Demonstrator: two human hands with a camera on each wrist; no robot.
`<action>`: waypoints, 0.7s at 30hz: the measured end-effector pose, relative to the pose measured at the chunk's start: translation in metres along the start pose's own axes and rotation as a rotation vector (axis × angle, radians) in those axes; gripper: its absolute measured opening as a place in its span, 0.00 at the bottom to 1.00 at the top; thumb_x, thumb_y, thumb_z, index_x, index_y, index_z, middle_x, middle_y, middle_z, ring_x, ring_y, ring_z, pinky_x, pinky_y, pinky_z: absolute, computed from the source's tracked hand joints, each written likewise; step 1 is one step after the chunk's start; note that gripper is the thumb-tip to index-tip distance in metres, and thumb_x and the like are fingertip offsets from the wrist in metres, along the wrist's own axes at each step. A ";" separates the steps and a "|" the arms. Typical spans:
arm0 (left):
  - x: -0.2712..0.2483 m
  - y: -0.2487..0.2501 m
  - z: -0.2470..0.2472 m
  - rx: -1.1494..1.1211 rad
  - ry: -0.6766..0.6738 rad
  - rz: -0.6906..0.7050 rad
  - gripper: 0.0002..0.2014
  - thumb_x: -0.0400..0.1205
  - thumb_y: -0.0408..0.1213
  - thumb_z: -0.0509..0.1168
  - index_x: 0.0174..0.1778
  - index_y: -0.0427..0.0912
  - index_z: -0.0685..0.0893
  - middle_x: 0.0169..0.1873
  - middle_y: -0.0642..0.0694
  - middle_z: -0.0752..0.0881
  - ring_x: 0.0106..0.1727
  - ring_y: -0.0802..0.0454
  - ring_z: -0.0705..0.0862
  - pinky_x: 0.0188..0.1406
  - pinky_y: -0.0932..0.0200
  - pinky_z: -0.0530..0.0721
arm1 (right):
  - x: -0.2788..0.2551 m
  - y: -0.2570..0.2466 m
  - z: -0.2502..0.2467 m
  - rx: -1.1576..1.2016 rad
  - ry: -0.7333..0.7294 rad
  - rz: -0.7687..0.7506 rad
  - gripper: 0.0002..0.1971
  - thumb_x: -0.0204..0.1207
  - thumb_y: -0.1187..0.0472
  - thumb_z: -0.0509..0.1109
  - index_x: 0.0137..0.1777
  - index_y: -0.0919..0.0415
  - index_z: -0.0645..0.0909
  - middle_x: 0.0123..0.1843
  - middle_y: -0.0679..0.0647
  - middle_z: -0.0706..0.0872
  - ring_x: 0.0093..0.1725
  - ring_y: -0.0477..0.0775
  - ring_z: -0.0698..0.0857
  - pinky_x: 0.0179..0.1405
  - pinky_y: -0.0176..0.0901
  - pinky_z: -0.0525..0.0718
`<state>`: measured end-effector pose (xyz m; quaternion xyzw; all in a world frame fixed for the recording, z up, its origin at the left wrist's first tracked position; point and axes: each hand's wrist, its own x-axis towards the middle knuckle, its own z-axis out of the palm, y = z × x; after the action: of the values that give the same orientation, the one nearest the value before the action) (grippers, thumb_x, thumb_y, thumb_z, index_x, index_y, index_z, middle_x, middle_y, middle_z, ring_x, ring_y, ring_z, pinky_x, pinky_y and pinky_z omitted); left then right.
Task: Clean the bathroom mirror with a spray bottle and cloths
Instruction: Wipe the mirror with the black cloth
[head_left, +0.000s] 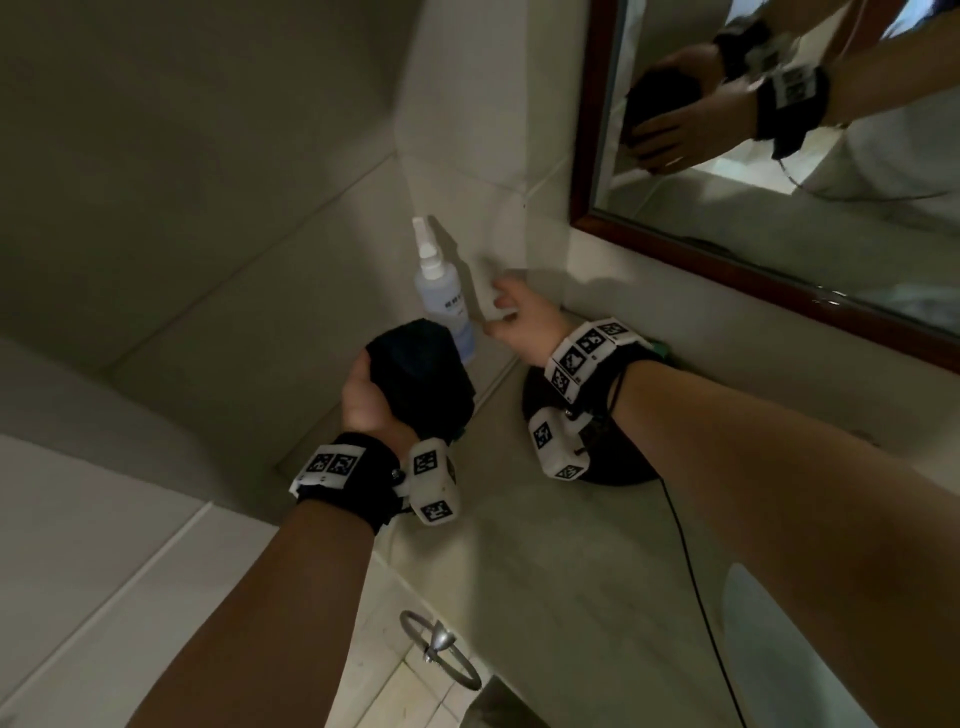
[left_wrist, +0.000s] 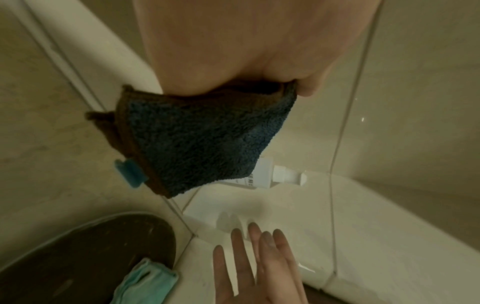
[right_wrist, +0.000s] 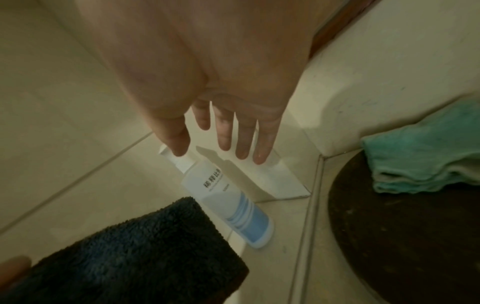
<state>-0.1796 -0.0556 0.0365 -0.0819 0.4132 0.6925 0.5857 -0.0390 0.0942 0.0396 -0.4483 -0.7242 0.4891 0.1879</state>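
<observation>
- Mirror (head_left: 779, 171) mounted on wall above counter (head_left: 571, 545); wiping progress cannot be judged.
- Dark cloth (head_left: 415, 374) gripped in left hand (head_left: 369, 400).
- Spray bottle (head_left: 441, 291) stood at counter's back-left corner, ungripped; right hand (head_left: 524, 322) spread wide, near it.
- Teal cloth (right_wrist: 420, 156) unused.

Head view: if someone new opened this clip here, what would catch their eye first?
Probably the dark folded cloth gripped in the left hand, raised near the wall corner. Just behind it a spray bottle stands upright in that corner, with the open right hand stretched toward it, not touching. The wood-framed mirror at upper right reflects both hands, and a teal cloth lies on a dark round tray.
</observation>
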 end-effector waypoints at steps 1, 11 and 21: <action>-0.003 -0.002 0.000 0.001 -0.010 0.002 0.29 0.83 0.61 0.59 0.70 0.43 0.84 0.63 0.36 0.88 0.66 0.35 0.85 0.74 0.39 0.75 | -0.007 0.000 -0.003 -0.008 -0.006 -0.002 0.34 0.79 0.56 0.71 0.83 0.54 0.62 0.74 0.58 0.76 0.69 0.58 0.80 0.71 0.52 0.77; -0.032 -0.026 0.016 0.142 -0.144 -0.070 0.33 0.82 0.64 0.58 0.73 0.43 0.82 0.67 0.34 0.85 0.69 0.32 0.82 0.76 0.35 0.72 | -0.071 -0.004 -0.028 -0.071 -0.029 0.051 0.34 0.79 0.56 0.72 0.83 0.52 0.63 0.73 0.56 0.77 0.70 0.55 0.79 0.72 0.49 0.76; -0.097 -0.051 0.095 0.397 -0.427 -0.295 0.35 0.83 0.66 0.55 0.73 0.41 0.82 0.68 0.33 0.84 0.70 0.32 0.82 0.74 0.37 0.74 | -0.164 -0.036 -0.096 -0.111 0.190 0.207 0.30 0.82 0.48 0.68 0.81 0.54 0.65 0.73 0.56 0.78 0.69 0.57 0.80 0.63 0.42 0.77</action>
<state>-0.0700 -0.0657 0.1318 0.1220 0.3916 0.5075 0.7578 0.0988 0.0053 0.1416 -0.5747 -0.6790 0.4203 0.1791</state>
